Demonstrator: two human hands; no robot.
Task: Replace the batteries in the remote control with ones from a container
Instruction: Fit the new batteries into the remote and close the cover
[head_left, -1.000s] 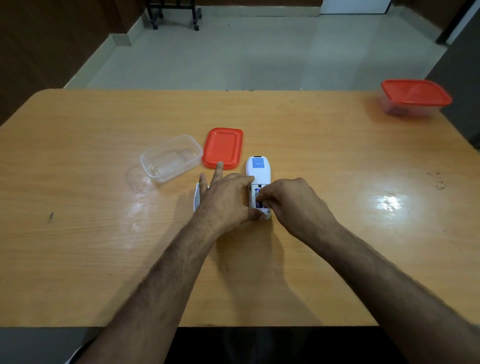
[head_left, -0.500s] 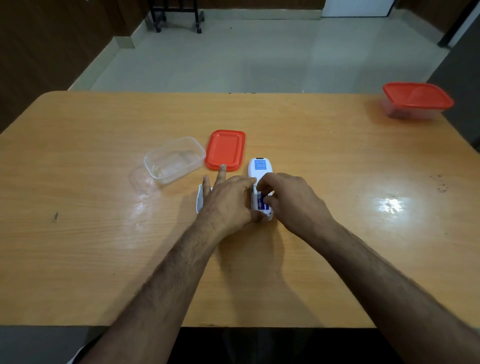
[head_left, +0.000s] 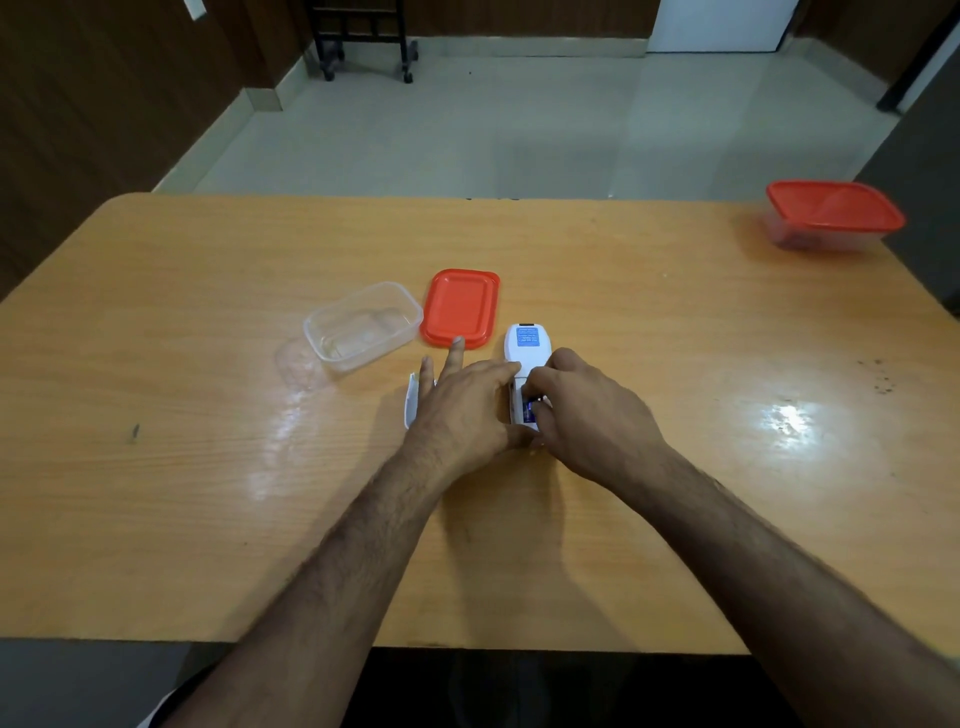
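Steadying the white remote control (head_left: 525, 347) on the worktop (head_left: 208, 493), the left hand (head_left: 462, 410) is gripping its side while the right hand (head_left: 587, 415) is pinching a battery (head_left: 529, 414) in the open compartment.

Indoor room, sparsely furnished; type resembles an office or institutional room, though this cannot be confirmed. Evidence: a large wooden table (head_left: 208, 322) with laminate finish and rounded corners; pale tiled floor (head_left: 519, 130); dark wood-panelled walls (head_left: 104, 93); a black wheeled stand (head_left: 363, 36) at the far wall; a white door (head_left: 722, 23) beside it.
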